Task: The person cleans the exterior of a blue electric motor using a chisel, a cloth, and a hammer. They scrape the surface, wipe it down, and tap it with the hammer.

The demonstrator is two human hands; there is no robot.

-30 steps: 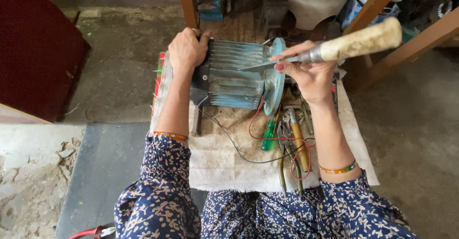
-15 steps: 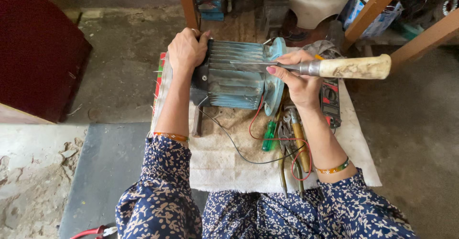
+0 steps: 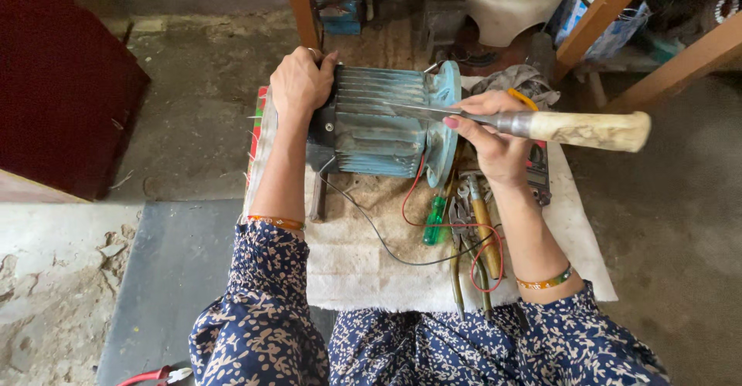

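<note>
A blue-grey finned electric motor [image 3: 382, 123] lies on its side on a white cloth [image 3: 363, 266]. My left hand [image 3: 300, 85] grips the motor's left end. My right hand [image 3: 495, 135] holds a chisel-like tool [image 3: 541, 125] with a pale wooden handle. The tool lies nearly level, handle to the right, and its metal blade reaches left across the motor's fins near the round end cover [image 3: 444, 115]. Red and black wires [image 3: 410, 231] trail from the motor over the cloth.
A green-handled screwdriver [image 3: 434, 222], pliers and other hand tools [image 3: 473, 231] lie on the cloth under my right forearm. Wooden legs [image 3: 297, 3] and clutter stand behind the motor. A dark red panel [image 3: 62, 77] is at left. Red-handled pliers [image 3: 154, 375] lie at bottom left.
My right hand has swung the tool's handle down from a raised tilt to nearly level and brought the blade down against the motor's fins. My left hand has stayed on the motor.
</note>
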